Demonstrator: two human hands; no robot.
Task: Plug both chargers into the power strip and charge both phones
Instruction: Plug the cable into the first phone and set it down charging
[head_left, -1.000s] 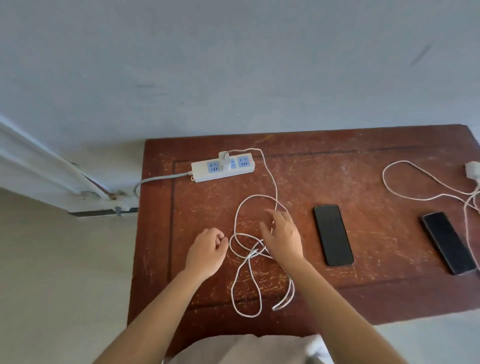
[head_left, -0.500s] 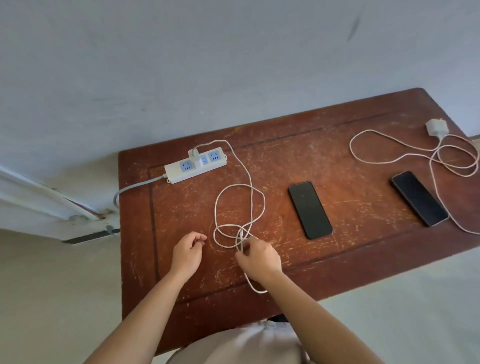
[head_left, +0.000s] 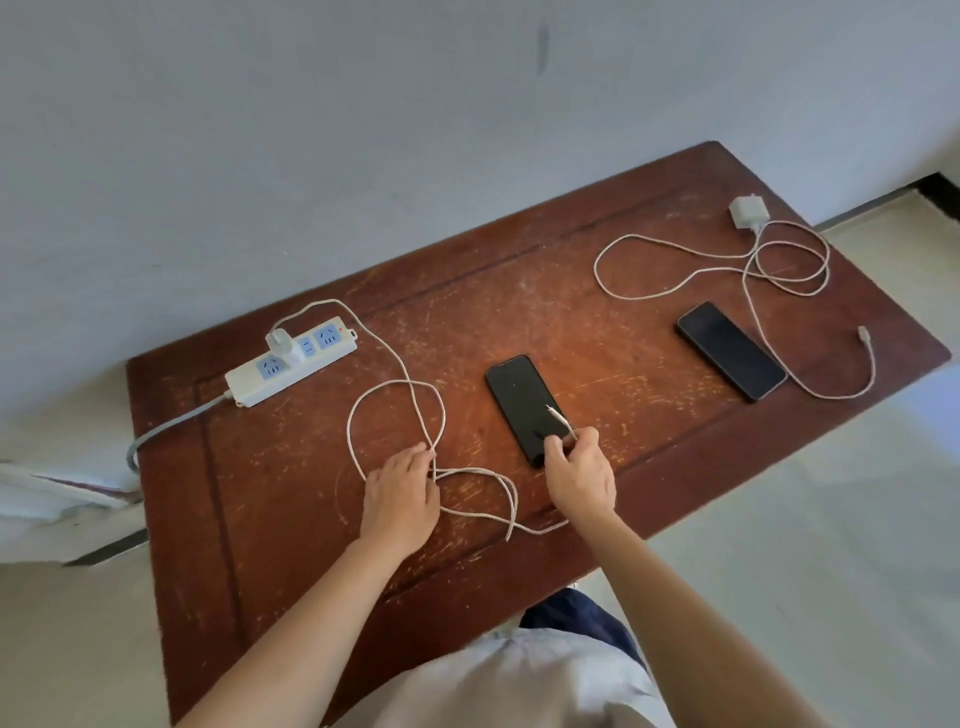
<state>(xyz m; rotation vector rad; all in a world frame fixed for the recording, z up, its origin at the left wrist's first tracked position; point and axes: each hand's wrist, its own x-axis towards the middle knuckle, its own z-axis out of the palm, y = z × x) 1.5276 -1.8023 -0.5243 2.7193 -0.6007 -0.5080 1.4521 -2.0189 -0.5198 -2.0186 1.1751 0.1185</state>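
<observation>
A white power strip (head_left: 291, 362) lies at the table's back left with one white charger (head_left: 279, 340) plugged into it. Its white cable (head_left: 397, 384) loops across the wood towards me. My right hand (head_left: 579, 470) is shut on the cable's end, and the connector (head_left: 557, 414) points out over the near black phone (head_left: 524, 408). My left hand (head_left: 402, 488) rests on the cable loop, fingers curled at the crossing. A second black phone (head_left: 730, 349) lies at the right, beside a loose second charger (head_left: 748, 211) and its coiled cable (head_left: 789, 270).
The worn red-brown wooden table (head_left: 597, 322) stands against a pale wall. The strip's grey cord (head_left: 171, 423) runs off the left edge. Pale floor lies to the right and left, and my white shirt shows at the bottom.
My right hand lifted the cable end and carried it right, over the near phone. My left hand moved right onto the cable loop. The view turned, showing more of the table's right side.
</observation>
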